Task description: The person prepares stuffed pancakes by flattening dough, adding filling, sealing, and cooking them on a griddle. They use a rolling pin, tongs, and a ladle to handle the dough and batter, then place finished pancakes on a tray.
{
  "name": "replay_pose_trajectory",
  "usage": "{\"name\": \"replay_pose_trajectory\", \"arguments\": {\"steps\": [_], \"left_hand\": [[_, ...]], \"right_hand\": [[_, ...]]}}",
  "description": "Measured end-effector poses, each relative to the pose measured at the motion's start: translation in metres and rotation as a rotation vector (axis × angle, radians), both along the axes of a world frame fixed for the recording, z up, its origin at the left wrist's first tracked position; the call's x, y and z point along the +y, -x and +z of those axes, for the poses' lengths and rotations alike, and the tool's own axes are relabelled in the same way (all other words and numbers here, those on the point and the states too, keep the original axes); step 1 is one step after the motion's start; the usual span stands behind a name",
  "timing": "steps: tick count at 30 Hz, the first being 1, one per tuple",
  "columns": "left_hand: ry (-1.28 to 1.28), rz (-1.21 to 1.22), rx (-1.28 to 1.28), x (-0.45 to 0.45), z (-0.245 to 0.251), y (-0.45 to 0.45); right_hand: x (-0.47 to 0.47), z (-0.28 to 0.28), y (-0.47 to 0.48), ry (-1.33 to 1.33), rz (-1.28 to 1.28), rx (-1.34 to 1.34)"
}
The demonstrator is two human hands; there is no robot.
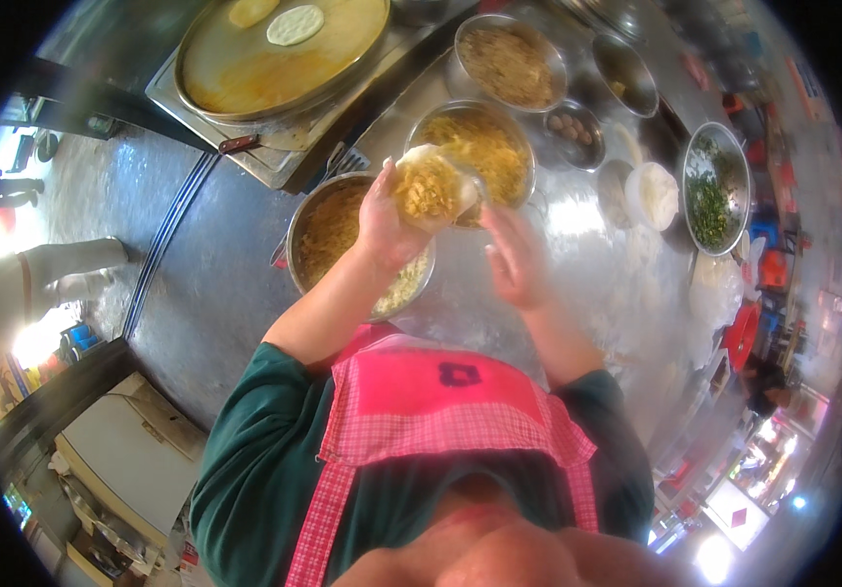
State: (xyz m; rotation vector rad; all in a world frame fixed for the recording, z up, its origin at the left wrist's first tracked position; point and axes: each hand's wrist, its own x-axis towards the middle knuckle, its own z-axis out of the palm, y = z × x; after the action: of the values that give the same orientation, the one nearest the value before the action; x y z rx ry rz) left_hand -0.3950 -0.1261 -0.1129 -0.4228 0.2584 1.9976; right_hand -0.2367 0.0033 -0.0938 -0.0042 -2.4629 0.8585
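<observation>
My left hand (391, 220) holds a piece of flattened dough (470, 192) topped with a mound of yellowish shredded filling (426, 189). Just to its right, my right hand (512, 253) is raised with nothing in its grip that I can see; its fingers are blurred. Behind the dough stands a metal bowl of yellow shredded filling (498, 147), partly hidden by the dough. Below my left forearm, a larger metal bowl (318, 242) holds brownish filling and pale chopped bits.
A round griddle (244, 81) with two flat dough rounds is at the upper left, a wooden-handled tool (239, 144) at its edge. Beyond are a bowl of brown filling (509, 62), a small bowl of balls (573, 132), a white tub (654, 197) and a bowl of chopped greens (714, 191).
</observation>
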Motion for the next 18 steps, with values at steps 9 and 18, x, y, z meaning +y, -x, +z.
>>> {"name": "replay_pose_trajectory", "arguments": {"steps": [9,18], "left_hand": [[0.025,-0.043,-0.095,-0.012,-0.010,0.014],[-0.077,0.049,-0.087,-0.028,0.018,-0.032]], "right_hand": [[0.016,-0.031,-0.005,1.031,-0.498,-0.304],[-0.017,0.015,-0.010,-0.260,0.088,-0.076]]}}
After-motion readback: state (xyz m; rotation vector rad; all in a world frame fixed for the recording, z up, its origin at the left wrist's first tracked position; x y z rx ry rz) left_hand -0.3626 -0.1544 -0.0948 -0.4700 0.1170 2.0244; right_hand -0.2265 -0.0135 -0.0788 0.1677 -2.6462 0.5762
